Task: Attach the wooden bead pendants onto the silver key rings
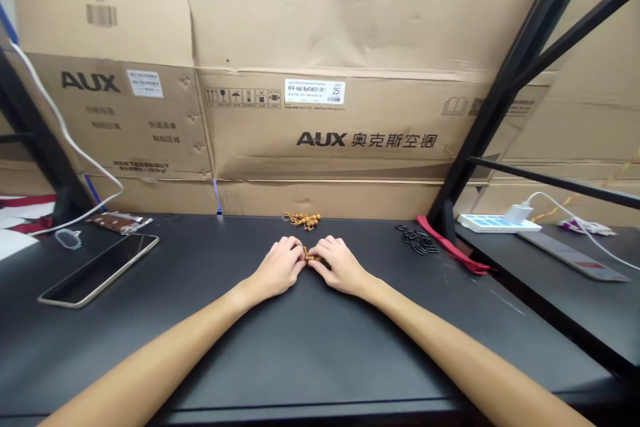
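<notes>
Beads [314,258] sit between your hands, midway between worktop [310,347] sides, nearer the far edge. Your left hand [281,268] pinches their left end, grip almost closed. Your right hand [340,268] pinches the right end, grip just as narrow. Bead pile [303,220] at the far edge; black rings [419,241] near the far right corner, beside red strap [451,250]. Phone [100,270] towards the left edge.

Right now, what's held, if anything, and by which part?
A small brown beaded piece, seemingly by opposite ends, left hand at one, right hand at the other; exact contact hidden.
</notes>
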Demonstrator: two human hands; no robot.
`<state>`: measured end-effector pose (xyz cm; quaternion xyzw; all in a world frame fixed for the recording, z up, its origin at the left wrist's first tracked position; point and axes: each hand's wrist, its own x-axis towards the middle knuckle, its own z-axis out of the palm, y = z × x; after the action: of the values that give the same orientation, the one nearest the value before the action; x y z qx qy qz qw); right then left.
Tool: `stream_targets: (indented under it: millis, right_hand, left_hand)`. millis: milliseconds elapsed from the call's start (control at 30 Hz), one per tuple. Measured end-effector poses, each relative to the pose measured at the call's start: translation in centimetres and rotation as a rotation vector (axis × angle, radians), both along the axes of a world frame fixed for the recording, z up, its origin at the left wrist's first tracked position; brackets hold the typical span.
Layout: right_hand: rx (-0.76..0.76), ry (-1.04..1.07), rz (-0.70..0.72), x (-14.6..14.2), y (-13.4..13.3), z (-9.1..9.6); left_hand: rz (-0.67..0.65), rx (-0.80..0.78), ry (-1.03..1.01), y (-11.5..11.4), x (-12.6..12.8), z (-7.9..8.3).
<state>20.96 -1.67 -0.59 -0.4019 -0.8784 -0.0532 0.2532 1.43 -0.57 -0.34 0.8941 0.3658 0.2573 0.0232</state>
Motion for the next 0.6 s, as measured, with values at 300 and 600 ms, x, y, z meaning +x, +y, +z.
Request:
stream_targets:
  millis: [300, 600]
  right_hand:
    - [-0.039, 0.062, -0.069, 0.27, 0.29, -0.24]
    - [-0.044, 0.099, -0.107, 0.3, 0.67, -0.66]
  left_hand:
    - [0.011, 0.022, -0.027, 0.17, -0.04, -0.22]
    - [-0.016, 0.047, 0.0, 0.11, 0.02, -0.04]
